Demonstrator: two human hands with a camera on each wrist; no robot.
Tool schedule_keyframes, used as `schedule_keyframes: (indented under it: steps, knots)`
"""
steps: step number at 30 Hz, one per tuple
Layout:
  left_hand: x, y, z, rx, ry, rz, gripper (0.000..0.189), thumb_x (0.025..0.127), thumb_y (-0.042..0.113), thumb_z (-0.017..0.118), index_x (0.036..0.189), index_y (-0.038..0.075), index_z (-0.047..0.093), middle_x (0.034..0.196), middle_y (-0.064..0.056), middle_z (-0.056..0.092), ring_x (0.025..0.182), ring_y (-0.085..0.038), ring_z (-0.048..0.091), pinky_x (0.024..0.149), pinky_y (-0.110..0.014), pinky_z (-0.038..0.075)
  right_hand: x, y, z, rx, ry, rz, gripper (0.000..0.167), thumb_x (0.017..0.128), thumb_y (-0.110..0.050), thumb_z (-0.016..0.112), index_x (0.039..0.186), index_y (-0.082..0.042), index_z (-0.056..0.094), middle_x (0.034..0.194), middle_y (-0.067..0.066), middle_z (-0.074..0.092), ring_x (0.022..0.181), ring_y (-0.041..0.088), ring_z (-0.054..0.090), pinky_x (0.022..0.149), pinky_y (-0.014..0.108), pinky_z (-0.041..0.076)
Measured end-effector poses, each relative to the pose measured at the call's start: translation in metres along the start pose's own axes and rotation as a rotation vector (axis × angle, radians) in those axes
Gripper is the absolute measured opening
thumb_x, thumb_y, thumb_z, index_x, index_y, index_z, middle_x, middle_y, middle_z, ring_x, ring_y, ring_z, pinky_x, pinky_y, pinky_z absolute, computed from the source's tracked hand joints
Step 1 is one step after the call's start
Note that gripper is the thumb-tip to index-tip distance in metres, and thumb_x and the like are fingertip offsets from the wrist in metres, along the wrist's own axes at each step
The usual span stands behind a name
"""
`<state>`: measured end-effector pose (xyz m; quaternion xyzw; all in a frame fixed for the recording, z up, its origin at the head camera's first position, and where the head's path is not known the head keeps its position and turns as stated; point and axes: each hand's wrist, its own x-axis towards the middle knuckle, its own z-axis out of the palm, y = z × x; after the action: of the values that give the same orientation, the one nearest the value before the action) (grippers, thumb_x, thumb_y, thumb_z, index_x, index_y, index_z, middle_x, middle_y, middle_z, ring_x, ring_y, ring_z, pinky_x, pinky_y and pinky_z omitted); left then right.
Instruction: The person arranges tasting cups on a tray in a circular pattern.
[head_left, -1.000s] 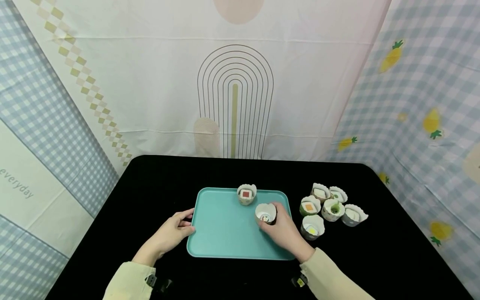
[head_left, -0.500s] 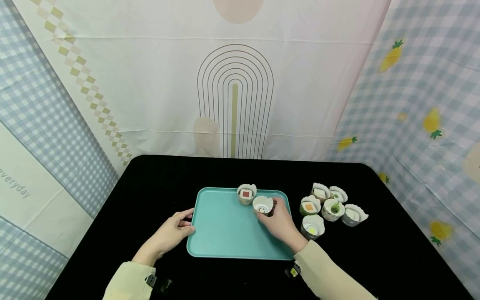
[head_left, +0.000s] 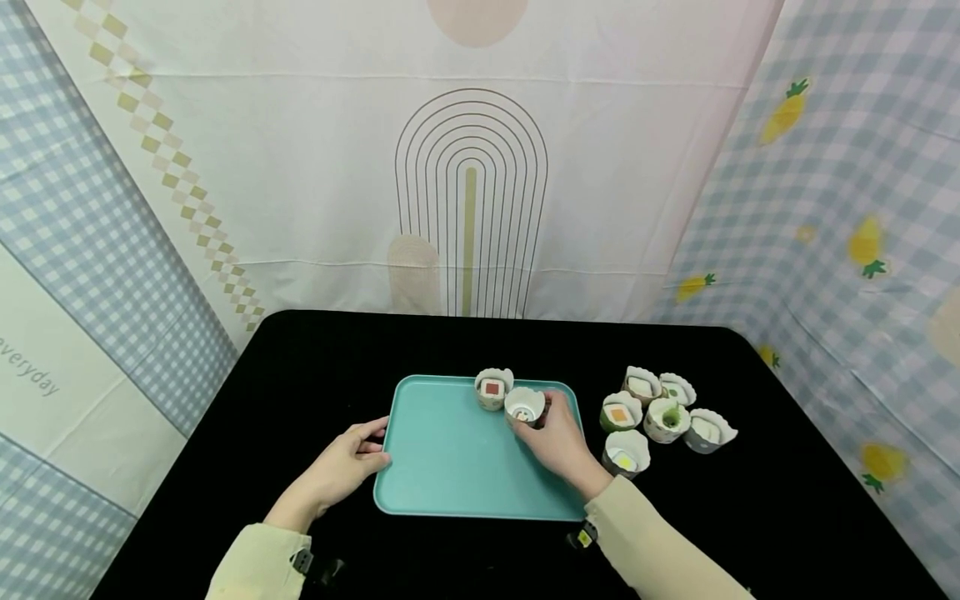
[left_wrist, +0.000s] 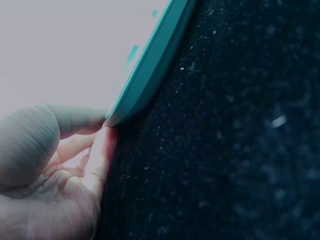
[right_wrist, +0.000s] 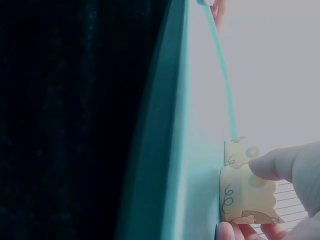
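A turquoise tray [head_left: 450,467] lies on the black table. At its left edge is my left hand [head_left: 341,467]; the left wrist view shows the thumb [left_wrist: 82,119] and a finger [left_wrist: 102,150] pinching the rim [left_wrist: 137,85]. My right hand [head_left: 558,442] grips a paper baking cup [head_left: 525,406] over the tray's back right part, thumb on one side and fingers on the other. Something small and light lies inside that cup. Just behind and left of it stands another paper cup [head_left: 493,389] holding a white piece with a red square.
Right of the tray, several paper cups are grouped on the table [head_left: 315,367]: one with an orange square [head_left: 619,412], one with a yellow piece [head_left: 625,454], one with a green piece [head_left: 666,419], one with a white piece [head_left: 707,430]. A patterned curtain [head_left: 315,167] hangs behind.
My right hand has moved the held cup back and slightly left, close to the cup with the red square. My left hand has stayed at the tray's edge.
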<state>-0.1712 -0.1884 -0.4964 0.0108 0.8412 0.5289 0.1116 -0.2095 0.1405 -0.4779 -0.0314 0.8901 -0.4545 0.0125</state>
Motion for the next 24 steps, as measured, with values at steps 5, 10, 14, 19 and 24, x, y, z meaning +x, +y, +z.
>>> schedule_keyframes:
  steps: [5,10,14,19,24]
  knots:
    - [0.0,0.0,0.0,-0.004,-0.001,-0.003,0.06,0.094,0.013,0.065,0.148,0.016,0.04,0.14,-0.004,0.042,0.113,-0.02,0.051,0.087,-0.038,0.05,0.001,-0.001,0.001,0.008,-0.009,-0.003,0.059,0.091,-0.021,0.07,0.134,0.001,0.036,0.113,0.016,0.048,0.09,0.022,0.052,0.071,0.036,0.046]
    - [0.001,0.0,0.0,-0.004,0.0,-0.004,0.06,0.094,0.012,0.065,0.148,0.016,0.04,0.14,-0.005,0.042,0.112,-0.02,0.051,0.086,-0.038,0.05,0.002,-0.001,0.002,0.014,-0.005,-0.013,0.059,0.091,-0.019,0.07,0.134,0.001,0.035,0.113,0.016,0.048,0.09,0.022,0.052,0.072,0.036,0.047]
    - [0.001,0.0,0.001,-0.002,0.002,-0.005,0.06,0.094,0.012,0.065,0.148,0.016,0.041,0.14,-0.004,0.043,0.112,-0.02,0.051,0.086,-0.038,0.05,0.001,-0.001,0.002,0.023,-0.004,-0.024,0.06,0.091,-0.019,0.07,0.135,0.002,0.034,0.113,0.017,0.049,0.091,0.022,0.053,0.072,0.036,0.048]
    - [0.001,0.0,0.0,-0.001,0.0,-0.007,0.06,0.094,0.013,0.065,0.148,0.017,0.041,0.14,-0.004,0.043,0.112,-0.02,0.051,0.086,-0.038,0.05,-0.003,-0.004,-0.003,0.007,0.017,-0.045,0.07,0.089,-0.023,0.072,0.14,0.001,0.031,0.12,0.019,0.049,0.097,0.025,0.055,0.075,0.039,0.049]
    - [0.001,0.0,-0.001,-0.006,-0.006,0.0,0.06,0.094,0.013,0.065,0.148,0.017,0.041,0.14,-0.004,0.042,0.112,-0.02,0.051,0.087,-0.039,0.05,-0.011,-0.009,-0.021,-0.02,0.03,-0.052,0.075,0.087,-0.028,0.074,0.143,-0.003,0.031,0.131,0.02,0.045,0.112,0.032,0.051,0.087,0.046,0.046]
